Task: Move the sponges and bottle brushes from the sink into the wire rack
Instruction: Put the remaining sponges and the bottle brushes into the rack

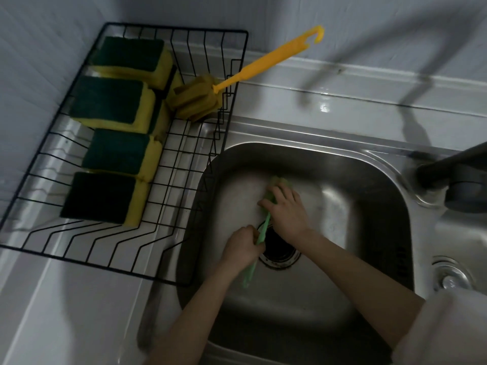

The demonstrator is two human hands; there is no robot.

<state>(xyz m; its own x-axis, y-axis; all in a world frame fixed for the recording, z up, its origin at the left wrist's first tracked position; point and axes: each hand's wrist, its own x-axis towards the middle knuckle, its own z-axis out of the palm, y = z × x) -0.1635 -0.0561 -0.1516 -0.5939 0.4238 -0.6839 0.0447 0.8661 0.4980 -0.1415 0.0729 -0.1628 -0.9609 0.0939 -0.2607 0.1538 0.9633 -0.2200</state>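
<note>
A green bottle brush (pixel 265 227) lies in the steel sink (pixel 369 180), its handle pointing toward me. My left hand (pixel 243 245) grips the handle near the drain. My right hand (pixel 286 210) covers the brush's foam head, fingers closed around it. The black wire rack (pixel 238 64) stands left of the sink. Several green-and-yellow sponges (pixel 113 104) lie in it in a row. A yellow bottle brush (pixel 196 97) rests in the rack's right side, its handle sticking out over the rim toward the wall.
The drain (pixel 280 250) sits in the sink's middle, under my hands. A dark tap (pixel 453 164) reaches in from the right. A round metal fitting (pixel 452 277) sits on the sink's right ledge. White tiled wall runs behind.
</note>
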